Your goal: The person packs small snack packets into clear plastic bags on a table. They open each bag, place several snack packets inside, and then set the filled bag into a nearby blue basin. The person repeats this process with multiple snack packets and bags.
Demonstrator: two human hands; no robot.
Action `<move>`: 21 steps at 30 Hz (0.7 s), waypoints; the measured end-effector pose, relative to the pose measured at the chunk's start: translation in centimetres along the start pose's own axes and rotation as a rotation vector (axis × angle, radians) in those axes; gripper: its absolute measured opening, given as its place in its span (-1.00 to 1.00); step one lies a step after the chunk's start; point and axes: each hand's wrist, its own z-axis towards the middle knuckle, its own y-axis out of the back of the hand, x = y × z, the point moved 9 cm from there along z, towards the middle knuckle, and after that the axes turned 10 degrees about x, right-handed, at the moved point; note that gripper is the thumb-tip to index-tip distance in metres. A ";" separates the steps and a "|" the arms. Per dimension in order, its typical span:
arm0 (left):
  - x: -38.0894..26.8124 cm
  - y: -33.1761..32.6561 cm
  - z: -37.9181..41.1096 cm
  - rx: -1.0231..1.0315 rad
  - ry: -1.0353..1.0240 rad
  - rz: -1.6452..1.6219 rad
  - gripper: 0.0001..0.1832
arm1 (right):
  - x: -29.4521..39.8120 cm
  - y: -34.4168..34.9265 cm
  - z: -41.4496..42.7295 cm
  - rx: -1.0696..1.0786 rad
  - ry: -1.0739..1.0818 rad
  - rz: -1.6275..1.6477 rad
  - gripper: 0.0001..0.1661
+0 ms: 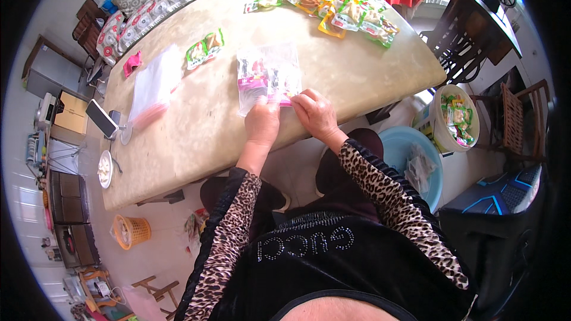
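A clear plastic bag (285, 55) with pink and dark printing lies flat on the table in front of me, its pink-edged end towards me. My left hand (263, 122) grips that near end, thumb and fingers closed over the plastic. At its right corner, the fingertips of my right hand (316, 113) pinch the pink edge. Whether anything is inside the bag is hard to tell through the glare. Left of it are green-edged food packets (204, 49), and farther left a stack of clear plastic bags (154, 82).
A pile of green and orange food packets (350, 12) spreads over the far right of the stone-like table (209, 133). A phone on a stand (101, 118) and a white bowl (105, 169) occupy the left end. On the floor are a packet-filled bucket (457, 118) and a blue basin (392, 142).
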 end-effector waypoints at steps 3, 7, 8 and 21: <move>0.3 -0.8 1.1 0.038 0.044 0.232 -0.73 | 0.1 -0.1 0.0 -0.002 -0.002 -0.008 -0.94; 0.7 -1.5 2.7 -0.116 0.101 0.260 -0.75 | 0.1 -0.1 0.0 0.005 0.000 0.002 -0.94; 1.0 -1.8 3.0 -0.170 0.121 0.240 -0.74 | 0.2 -0.2 0.0 0.006 -0.001 0.002 -0.94; 1.7 -1.8 5.9 -0.415 0.102 0.100 -0.70 | -0.3 -0.7 -0.2 0.019 -0.041 -0.048 -0.92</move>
